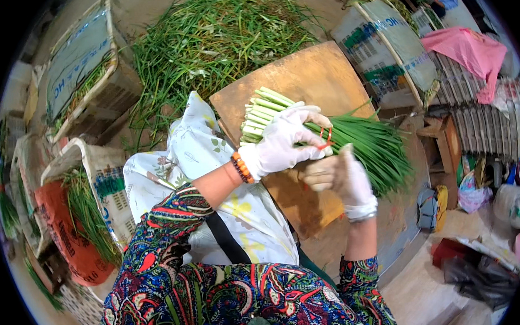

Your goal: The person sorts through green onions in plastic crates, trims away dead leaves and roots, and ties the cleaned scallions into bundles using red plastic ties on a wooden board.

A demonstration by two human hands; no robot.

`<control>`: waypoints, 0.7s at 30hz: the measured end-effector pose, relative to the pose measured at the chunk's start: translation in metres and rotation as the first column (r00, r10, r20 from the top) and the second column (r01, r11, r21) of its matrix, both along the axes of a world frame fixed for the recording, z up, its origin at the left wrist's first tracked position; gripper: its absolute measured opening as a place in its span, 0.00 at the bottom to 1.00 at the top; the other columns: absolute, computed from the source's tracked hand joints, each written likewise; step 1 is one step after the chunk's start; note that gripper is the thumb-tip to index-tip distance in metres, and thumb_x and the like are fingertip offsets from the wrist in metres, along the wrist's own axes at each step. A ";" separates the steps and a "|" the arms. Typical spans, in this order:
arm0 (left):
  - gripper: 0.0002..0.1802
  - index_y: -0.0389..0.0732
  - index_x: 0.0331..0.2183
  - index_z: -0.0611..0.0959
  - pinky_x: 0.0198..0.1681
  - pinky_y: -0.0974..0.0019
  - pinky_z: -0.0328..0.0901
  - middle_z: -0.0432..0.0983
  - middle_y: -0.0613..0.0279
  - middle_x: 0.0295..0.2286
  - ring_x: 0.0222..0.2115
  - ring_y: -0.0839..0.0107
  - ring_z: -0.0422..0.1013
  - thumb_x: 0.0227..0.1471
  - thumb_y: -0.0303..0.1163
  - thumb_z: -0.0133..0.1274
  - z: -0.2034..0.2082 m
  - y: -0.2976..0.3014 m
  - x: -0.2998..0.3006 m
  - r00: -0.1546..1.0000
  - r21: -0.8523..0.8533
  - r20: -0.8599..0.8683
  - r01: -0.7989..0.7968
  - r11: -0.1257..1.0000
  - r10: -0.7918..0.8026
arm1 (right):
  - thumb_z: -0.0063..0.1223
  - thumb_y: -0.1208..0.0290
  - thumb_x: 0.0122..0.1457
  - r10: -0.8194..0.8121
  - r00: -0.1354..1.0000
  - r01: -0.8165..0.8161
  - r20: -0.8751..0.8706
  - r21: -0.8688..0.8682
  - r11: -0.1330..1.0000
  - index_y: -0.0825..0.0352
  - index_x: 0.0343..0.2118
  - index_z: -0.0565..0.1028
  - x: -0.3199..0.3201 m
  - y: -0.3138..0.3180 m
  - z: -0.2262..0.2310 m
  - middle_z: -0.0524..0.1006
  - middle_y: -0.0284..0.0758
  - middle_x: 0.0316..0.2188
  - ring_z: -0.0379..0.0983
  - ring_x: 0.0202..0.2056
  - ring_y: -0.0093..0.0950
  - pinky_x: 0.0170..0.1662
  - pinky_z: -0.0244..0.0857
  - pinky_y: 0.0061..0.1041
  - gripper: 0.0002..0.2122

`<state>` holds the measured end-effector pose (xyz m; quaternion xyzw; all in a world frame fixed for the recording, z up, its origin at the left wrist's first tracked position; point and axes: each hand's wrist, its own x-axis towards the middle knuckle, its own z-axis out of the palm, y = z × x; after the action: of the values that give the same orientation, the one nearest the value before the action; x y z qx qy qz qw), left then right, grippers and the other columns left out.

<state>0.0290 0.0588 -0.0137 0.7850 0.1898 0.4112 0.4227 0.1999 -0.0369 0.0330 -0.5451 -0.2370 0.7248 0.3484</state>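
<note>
A thick bundle of garlic chives [378, 151] lies across a worn wooden board [320, 68], its pale cut stems to the left and green leaves fanning right. A red tie [327, 136] loops around its middle. My left hand [282, 142], in a thin white glove, rests over the stems with its fingers curled, thumb and fingertips closed at the red tie. Just below the bundle, my right hand [344, 181], gloved too, is closed with the thumb raised near the tie. Its fingers are slightly blurred, and what they hold is hidden.
Beyond the board spreads a large heap of loose green leaves [218, 41]. White woven-plastic crates [81, 66] stand at left, one beside an orange-red sack [69, 231]. Another crate [377, 50] is at far right, near a pink cloth [472, 54]. Dark bags [477, 274] lie at lower right.
</note>
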 end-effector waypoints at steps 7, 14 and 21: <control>0.08 0.55 0.27 0.83 0.56 0.51 0.44 0.67 0.65 0.46 0.51 0.62 0.58 0.37 0.37 0.58 0.022 -0.015 -0.011 0.933 0.102 -0.166 0.339 0.935 -0.321 | 0.40 0.66 0.56 -0.111 0.982 0.128 -0.154 0.110 0.986 0.67 0.38 0.71 -0.018 -0.024 -0.057 0.73 0.32 0.32 0.70 0.33 0.24 0.40 0.64 0.25 0.12; 0.52 0.30 0.53 0.58 0.50 0.63 0.58 0.63 0.40 0.47 0.48 0.53 0.62 0.37 0.57 0.56 0.065 0.018 0.052 0.658 -0.082 -0.729 0.187 0.979 -0.186 | 0.41 0.76 0.55 -0.268 0.877 0.178 -0.400 -0.249 0.952 0.75 0.35 0.71 -0.023 -0.063 -0.106 0.76 0.42 0.31 0.72 0.38 0.34 0.46 0.62 0.28 0.09; 0.55 0.34 0.51 0.63 0.33 0.58 0.66 0.74 0.46 0.31 0.33 0.53 0.72 0.23 0.54 0.64 0.053 0.007 0.054 0.558 -0.161 -0.743 0.385 0.909 -0.368 | 0.50 0.71 0.50 -0.014 0.772 -0.260 0.635 0.336 0.905 0.70 0.36 0.74 0.005 -0.054 -0.096 0.75 0.33 0.38 0.69 0.38 0.26 0.46 0.59 0.25 0.11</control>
<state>0.0835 0.0663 0.0391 0.9098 0.1730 -0.0540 0.3734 0.2045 -0.0907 -0.0633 -0.6524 -0.5194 0.4594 0.3058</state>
